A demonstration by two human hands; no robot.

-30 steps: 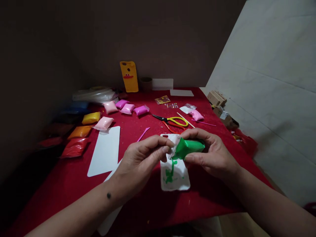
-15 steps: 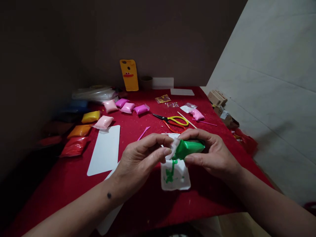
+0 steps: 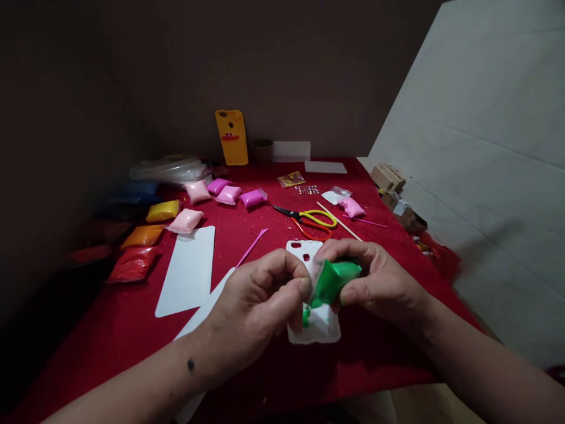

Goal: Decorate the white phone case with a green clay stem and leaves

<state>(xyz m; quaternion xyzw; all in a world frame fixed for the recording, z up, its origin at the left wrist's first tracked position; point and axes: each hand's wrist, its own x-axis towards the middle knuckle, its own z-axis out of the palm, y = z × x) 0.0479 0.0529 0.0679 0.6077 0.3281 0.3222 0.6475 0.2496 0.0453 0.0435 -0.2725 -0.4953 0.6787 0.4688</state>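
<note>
Green packet [image 3: 339,281]: gripped in right hand [image 3: 382,282].
Left hand [image 3: 269,294]: closed, packet's clear edge pinched.
White case [image 3: 318,334]: seen beneath hands, marked with green.

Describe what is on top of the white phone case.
Green smears show on the lower part of the white phone case. The green packet, left hand and right hand hide its middle, so anything there cannot be seen.
</note>
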